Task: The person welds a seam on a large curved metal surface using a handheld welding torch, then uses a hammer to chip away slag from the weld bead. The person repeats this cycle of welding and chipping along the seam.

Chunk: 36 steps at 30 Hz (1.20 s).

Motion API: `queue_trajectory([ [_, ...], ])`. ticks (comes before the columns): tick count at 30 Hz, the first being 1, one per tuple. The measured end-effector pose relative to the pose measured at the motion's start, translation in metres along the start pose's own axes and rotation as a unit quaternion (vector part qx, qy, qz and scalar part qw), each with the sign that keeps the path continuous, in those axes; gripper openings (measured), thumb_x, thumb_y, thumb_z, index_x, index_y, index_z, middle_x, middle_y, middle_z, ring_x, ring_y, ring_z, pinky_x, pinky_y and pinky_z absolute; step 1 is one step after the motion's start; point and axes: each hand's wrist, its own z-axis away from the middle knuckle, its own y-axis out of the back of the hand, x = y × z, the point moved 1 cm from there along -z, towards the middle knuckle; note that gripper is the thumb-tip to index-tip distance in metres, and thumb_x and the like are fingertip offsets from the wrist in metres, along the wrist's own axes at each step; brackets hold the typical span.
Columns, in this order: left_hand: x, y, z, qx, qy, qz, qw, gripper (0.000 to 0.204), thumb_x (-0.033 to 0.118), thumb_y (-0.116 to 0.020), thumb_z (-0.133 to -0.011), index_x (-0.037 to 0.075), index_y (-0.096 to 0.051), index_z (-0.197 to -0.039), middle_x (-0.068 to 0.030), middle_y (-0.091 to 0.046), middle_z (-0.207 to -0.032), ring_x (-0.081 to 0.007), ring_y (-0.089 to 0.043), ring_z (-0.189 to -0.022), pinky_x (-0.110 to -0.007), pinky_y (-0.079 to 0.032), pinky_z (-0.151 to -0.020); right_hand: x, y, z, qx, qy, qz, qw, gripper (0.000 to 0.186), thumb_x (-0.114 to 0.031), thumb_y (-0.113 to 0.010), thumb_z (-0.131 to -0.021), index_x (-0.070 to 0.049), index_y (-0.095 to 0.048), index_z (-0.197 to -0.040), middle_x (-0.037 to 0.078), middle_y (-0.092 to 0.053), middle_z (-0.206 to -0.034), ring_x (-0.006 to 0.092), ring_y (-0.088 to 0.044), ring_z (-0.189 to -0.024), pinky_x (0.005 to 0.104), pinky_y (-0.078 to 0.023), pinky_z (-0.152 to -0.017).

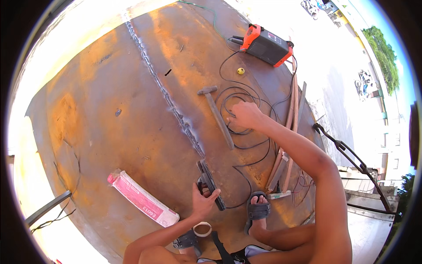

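In my left hand (205,201) is a black electrode holder (212,184), with fingers and thumb wrapped round its handle; its jaw end lies by the near end of a bright weld seam (165,92). The black cable (252,163) runs from the holder's tail into loose loops on the rusty steel plate (101,149). Out over those loops reaches my right hand (247,115), its fingers curled closed on the cable, though the fingertips show only in part. Just left of that hand lies a hammer (218,118), apart from the fingers.
A black and orange welding machine (267,46) stands at the far right, near a small yellow round thing (240,71). Wooden strips (292,127) lie along the right side. A pink and white electrode box (144,199) rests at the near left. My sandalled feet (258,207) are close by.
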Motion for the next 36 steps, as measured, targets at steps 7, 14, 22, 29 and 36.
queue_trajectory([
  [7,0.045,-0.013,0.010,0.039,0.053,-0.109,0.992,0.059,0.009,-0.089,-0.096,-0.004,-0.043,-0.130,-0.0127,-0.064,-0.117,-0.0210,-0.079,-0.103,-0.030,-0.065,-0.083,0.204,0.126,-0.104,0.299,-0.071,0.115,0.945,0.035,-0.017,-0.068,-0.101,-0.007,-0.064,-0.134,0.015,-0.071,-0.137,0.0391,-0.077,-0.103,0.0546,-0.063,-0.079],
  [14,0.096,-0.043,0.025,0.083,0.085,-0.182,0.976,0.067,0.015,-0.092,-0.094,-0.005,-0.044,-0.136,-0.0133,-0.063,-0.123,-0.0185,-0.077,-0.104,-0.031,-0.065,-0.088,0.264,0.127,-0.194,0.252,-0.134,0.219,0.933,0.055,-0.013,-0.068,-0.103,-0.017,-0.055,-0.156,-0.003,-0.048,-0.166,0.0311,-0.075,-0.116,0.0461,-0.069,-0.080],
  [22,0.058,-0.081,0.020,0.104,0.039,-0.099,0.989,0.063,0.005,-0.089,-0.095,-0.004,-0.044,-0.138,-0.0120,-0.061,-0.127,-0.0180,-0.075,-0.106,-0.032,-0.065,-0.088,0.280,0.082,-0.142,0.305,0.029,0.314,0.899,0.060,-0.002,-0.070,-0.096,-0.021,-0.057,-0.151,-0.001,-0.044,-0.168,0.0392,-0.070,-0.117,0.0409,-0.073,-0.075],
  [29,0.029,-0.107,0.024,0.069,0.021,-0.039,0.997,0.058,-0.001,-0.087,-0.094,0.000,-0.044,-0.133,-0.0112,-0.059,-0.128,-0.0178,-0.075,-0.106,-0.033,-0.067,-0.090,0.339,0.041,-0.048,0.292,0.121,0.321,0.893,0.057,-0.001,-0.068,-0.097,-0.025,-0.061,-0.148,-0.003,-0.049,-0.164,0.0349,-0.066,-0.124,0.0379,-0.072,-0.071],
  [36,0.021,-0.107,0.043,0.090,0.014,-0.018,0.996,0.059,-0.001,-0.088,-0.094,-0.001,-0.043,-0.134,-0.0111,-0.060,-0.128,-0.0203,-0.077,-0.107,-0.034,-0.067,-0.090,0.375,0.053,-0.052,0.271,0.090,0.341,0.896,0.049,-0.002,-0.066,-0.097,-0.021,-0.066,-0.142,-0.005,-0.050,-0.164,0.0323,-0.062,-0.134,0.0403,-0.072,-0.081],
])
